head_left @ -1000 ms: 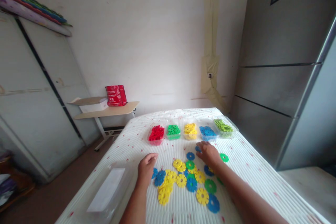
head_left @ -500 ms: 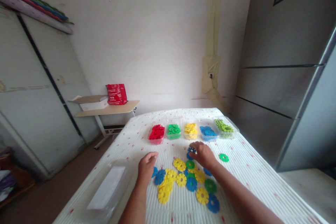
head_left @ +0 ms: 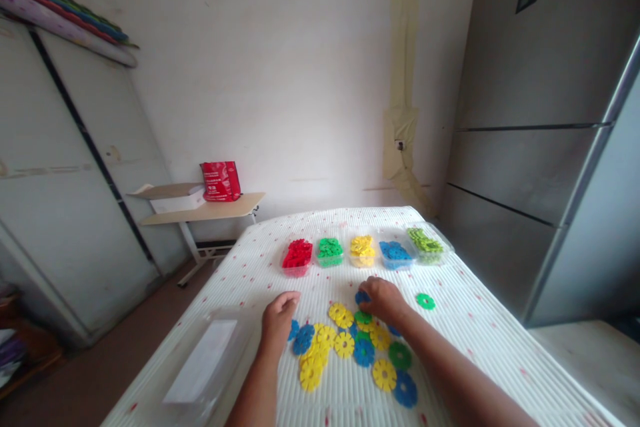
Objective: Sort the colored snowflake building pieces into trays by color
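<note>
My right hand [head_left: 384, 298] is closed over a blue snowflake disc [head_left: 362, 297] at the far side of a loose pile, thumb and fingers at its edge. Part of that disc is hidden under the fingers. My left hand [head_left: 280, 317] rests left of the pile, fingers curled in and nothing showing at their tips. Near it lie a darker blue disc [head_left: 303, 339] and overlapping yellow discs [head_left: 311, 373]. Under and beside my right wrist are green discs [head_left: 400, 355], a yellow disc [head_left: 385, 374] and a blue disc [head_left: 405, 389].
Clear tubs stand in a row behind: red discs [head_left: 299, 255], green discs [head_left: 330, 251], yellow discs [head_left: 363, 248], blue discs [head_left: 396, 253] and light green pieces [head_left: 425, 241]. A lone green disc [head_left: 425, 301] lies right. A clear plastic lid [head_left: 203, 360] is at left.
My right hand has lowered slightly and its fingers have drawn together over the blue disc; two blue discs showed there before, one now. My left hand stays in place.
</note>
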### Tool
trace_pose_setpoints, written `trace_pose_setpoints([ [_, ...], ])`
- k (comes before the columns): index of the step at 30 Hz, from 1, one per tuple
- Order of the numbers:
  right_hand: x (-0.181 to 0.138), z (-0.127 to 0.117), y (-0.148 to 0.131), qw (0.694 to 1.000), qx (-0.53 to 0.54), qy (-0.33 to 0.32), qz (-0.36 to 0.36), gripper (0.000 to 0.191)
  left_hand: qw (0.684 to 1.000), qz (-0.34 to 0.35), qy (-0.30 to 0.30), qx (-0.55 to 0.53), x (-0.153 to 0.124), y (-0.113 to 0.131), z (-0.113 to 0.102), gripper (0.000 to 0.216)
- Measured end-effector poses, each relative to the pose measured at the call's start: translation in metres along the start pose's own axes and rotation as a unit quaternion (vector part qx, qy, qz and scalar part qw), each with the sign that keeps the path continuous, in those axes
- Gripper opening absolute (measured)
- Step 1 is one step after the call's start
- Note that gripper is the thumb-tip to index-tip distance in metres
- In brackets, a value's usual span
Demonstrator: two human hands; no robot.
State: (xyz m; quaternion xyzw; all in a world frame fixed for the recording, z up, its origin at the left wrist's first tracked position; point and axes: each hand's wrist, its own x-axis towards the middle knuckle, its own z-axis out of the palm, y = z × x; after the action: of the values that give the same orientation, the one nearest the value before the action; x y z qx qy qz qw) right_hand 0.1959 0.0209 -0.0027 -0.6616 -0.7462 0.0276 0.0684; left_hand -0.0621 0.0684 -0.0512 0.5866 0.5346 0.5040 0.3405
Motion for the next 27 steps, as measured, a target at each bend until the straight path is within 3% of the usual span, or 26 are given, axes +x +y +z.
trace_pose_setpoints([
  [8,-0.001,-0.001,-0.006,1.0,-0.016,0.013,-0.004,0.026,1.0,0.002,0.006,0.002,0.001,-0.001,0.001,0.03],
  [13,-0.011,-0.022,-0.004,0.999,-0.022,0.036,-0.016,0.022,1.0,-0.001,0.006,0.001,0.0,-0.001,0.001,0.03],
  [21,0.008,-0.081,0.045,0.979,-0.038,0.177,0.093,0.033,1.0,-0.012,-0.001,-0.011,-0.002,0.003,0.001,0.031],
  [24,0.013,-0.082,0.061,0.974,-0.034,0.195,0.11,0.044,1.0,-0.008,0.003,-0.003,-0.001,0.002,0.0,0.029],
  [27,0.004,-0.071,0.067,0.98,0.011,0.182,0.08,0.038,1.0,-0.001,-0.003,-0.002,-0.001,-0.002,0.0,0.029],
])
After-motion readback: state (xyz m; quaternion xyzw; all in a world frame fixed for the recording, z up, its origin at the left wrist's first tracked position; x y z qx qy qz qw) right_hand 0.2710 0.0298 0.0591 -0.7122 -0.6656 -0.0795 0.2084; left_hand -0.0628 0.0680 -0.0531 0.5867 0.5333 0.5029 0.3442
